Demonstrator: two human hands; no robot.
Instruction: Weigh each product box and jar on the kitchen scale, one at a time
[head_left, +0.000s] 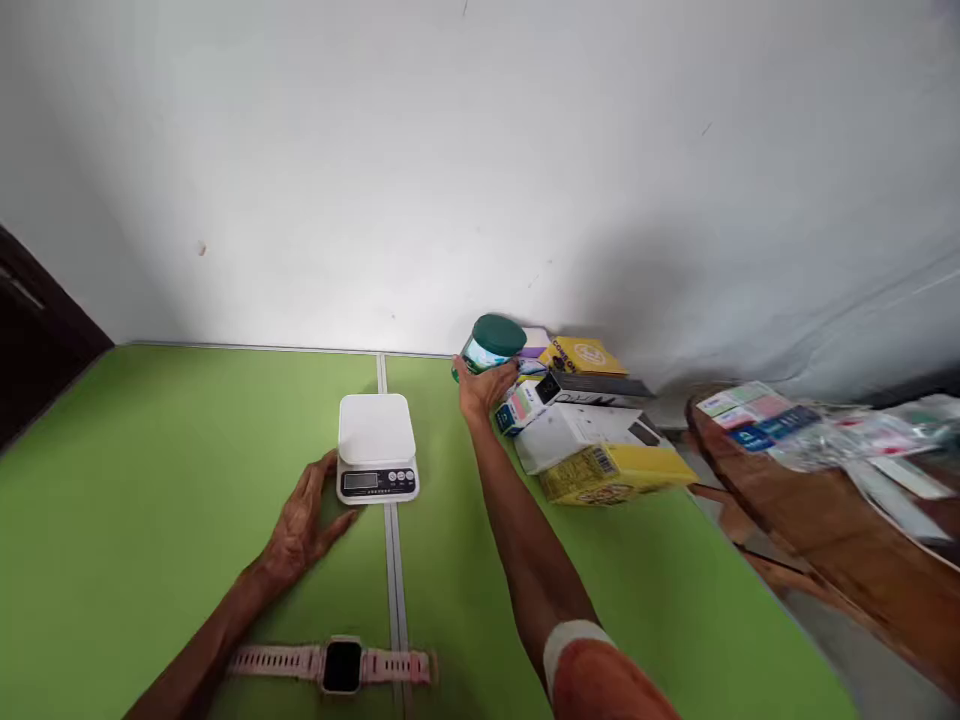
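My right hand (486,388) reaches to the back of the table and is wrapped round a jar with a dark green lid (499,334). The jar stands beside several boxes. My left hand (304,525) rests at the left front corner of a white kitchen scale (376,430), its fingers along the side and its thumb apart near the front edge. The scale's platform is bare and its display looks blank. In front of the scale lies a smartwatch with a pink strap (343,665), partly behind my left forearm.
To the right of my right forearm are a yellow box (611,475), a white box (585,432), a black box (600,388) and a yellow-orange box (585,354). A brown wooden surface (825,520) with plastic packets stands beyond the green table's (187,430) right edge. A white wall (375,180) rises behind.
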